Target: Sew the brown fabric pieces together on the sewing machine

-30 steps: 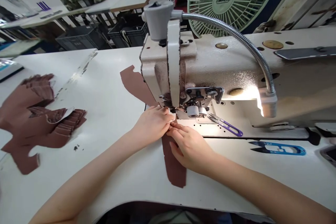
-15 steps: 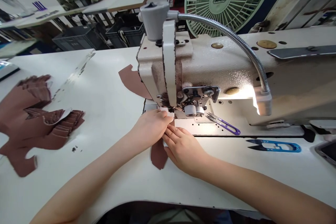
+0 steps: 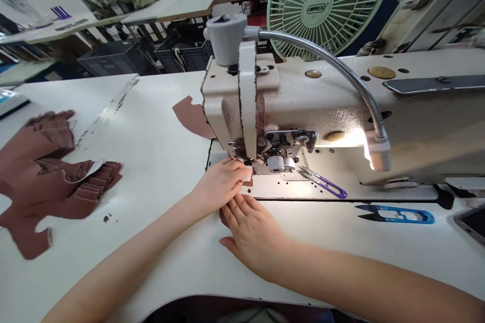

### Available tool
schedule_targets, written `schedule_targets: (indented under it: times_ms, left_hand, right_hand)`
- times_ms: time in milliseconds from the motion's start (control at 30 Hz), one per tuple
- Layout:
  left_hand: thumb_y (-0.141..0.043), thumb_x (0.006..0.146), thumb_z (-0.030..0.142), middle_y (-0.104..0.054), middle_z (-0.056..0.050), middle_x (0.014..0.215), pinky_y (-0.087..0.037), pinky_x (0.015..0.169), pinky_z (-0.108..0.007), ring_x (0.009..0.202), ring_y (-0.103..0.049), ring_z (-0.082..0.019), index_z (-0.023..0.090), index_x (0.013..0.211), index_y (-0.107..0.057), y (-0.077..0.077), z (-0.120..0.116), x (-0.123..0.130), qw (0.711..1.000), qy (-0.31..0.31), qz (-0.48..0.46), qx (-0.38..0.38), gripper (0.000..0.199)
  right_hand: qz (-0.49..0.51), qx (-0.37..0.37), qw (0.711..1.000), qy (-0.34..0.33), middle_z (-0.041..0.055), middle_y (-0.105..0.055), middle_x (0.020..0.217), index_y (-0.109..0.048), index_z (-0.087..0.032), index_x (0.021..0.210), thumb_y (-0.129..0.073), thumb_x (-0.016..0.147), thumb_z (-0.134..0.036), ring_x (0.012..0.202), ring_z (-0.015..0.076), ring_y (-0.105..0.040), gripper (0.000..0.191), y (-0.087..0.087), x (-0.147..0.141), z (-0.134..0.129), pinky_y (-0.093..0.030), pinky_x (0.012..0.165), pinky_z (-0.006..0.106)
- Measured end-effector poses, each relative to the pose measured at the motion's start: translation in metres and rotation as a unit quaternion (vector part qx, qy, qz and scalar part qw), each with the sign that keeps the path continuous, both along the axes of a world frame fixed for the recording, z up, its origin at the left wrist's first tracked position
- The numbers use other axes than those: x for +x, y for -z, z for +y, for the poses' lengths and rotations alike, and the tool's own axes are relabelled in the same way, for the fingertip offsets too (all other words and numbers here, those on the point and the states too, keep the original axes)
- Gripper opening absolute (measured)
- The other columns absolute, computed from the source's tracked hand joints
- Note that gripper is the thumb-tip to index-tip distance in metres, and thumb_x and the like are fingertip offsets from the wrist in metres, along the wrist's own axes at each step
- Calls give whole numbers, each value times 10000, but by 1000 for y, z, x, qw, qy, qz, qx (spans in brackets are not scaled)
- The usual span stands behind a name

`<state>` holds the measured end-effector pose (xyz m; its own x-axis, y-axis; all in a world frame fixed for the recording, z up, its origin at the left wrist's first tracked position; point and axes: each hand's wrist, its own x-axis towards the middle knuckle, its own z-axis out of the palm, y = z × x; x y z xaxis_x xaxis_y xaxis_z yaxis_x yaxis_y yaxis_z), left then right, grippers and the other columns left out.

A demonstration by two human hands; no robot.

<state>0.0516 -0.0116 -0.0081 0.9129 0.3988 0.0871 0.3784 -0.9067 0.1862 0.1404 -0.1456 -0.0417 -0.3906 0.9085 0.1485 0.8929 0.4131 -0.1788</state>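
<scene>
Here's the left hand (image 3: 220, 184) pinching the brown fabric piece (image 3: 193, 118) right at the needle of the sewing machine (image 3: 288, 96), the fabric's far end poking out behind! The right hand (image 3: 252, 234) lies spread on the white surface (image 3: 159, 126) just below, purple thread snips (image 3: 322, 185) nearby, a brown fabric stack (image 3: 49, 176) off left.

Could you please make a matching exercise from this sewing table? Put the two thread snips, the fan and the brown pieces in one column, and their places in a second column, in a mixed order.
Things:
1. Purple snips
2. Blue snips
3. Fan
4. Brown pieces

Places:
A. Behind the sewing machine
B. On the machine bed
C. On the table, in front of the bed
D. On the table, left of the machine

Pairs: 1-B, 2-C, 3-A, 4-D
</scene>
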Motion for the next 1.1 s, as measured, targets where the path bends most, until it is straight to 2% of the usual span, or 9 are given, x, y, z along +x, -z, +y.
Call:
schedule_targets:
  times_ms: [100,167,267,400,533,700,933,1100]
  left_hand:
    - [-441,889,113,-631,3,822,-448,723,-249,809,-560,-150,197,834,-610,3,4,-3,999,-7,-29,-26,196]
    - [-422,900,121,-626,9,797,-444,731,-248,791,-555,-145,200,822,-612,7,7,-4,999,9,-32,-23,220]
    - [-440,869,103,-598,7,737,-431,705,-245,738,-538,-141,191,735,-604,9,11,-1,1000,28,-3,3,230]
    - [-464,815,78,-590,-8,706,-405,640,-243,721,-535,-149,177,648,-575,3,15,4,999,20,34,33,223]
    - [-459,828,83,-642,-14,778,-412,659,-257,746,-559,-156,184,764,-644,-1,19,3,998,31,43,24,220]
    - [-457,848,68,-688,-23,928,-438,786,-273,869,-595,-162,214,941,-681,4,25,-2,999,41,18,6,283]
    - [-523,886,132,-676,-30,927,-432,843,-272,900,-595,-163,185,917,-670,11,29,-3,999,35,-4,19,159]
    - [-541,904,191,-666,-46,1010,-421,865,-279,990,-583,-175,166,1002,-651,16,28,-4,999,33,-3,27,149]
  right_hand:
    - [4,-2,1000,10,197,-459,1394,-436,10,1362,-365,964,-496,1323,291,-392,647,1,1,5,-359,1070,411]
    - [5,-12,1000,10,199,-467,1388,-454,0,1351,-362,964,-500,1315,295,-402,639,1,1,8,-355,1072,422]
    - [2,-26,1000,8,199,-492,1369,-483,-13,1329,-387,958,-495,1298,299,-421,616,-1,2,15,-350,1071,435]
    - [7,-31,999,22,198,-486,1376,-477,-14,1332,-396,952,-501,1298,306,-416,623,-3,3,23,-357,1062,440]
    - [19,-37,999,31,196,-474,1388,-459,-17,1347,-390,953,-497,1317,311,-388,625,-4,7,28,-354,1060,445]
    - [29,-45,998,32,199,-438,1415,-431,-13,1366,-385,957,-491,1339,310,-356,631,-2,13,34,-312,1093,480]
    - [36,-41,998,43,202,-447,1409,-414,-34,1378,-415,945,-479,1344,317,-341,621,0,15,42,-315,1080,499]
    - [26,-58,997,48,215,-463,1391,-439,-9,1345,-418,946,-470,1326,328,-358,611,-4,15,43,-314,1073,490]
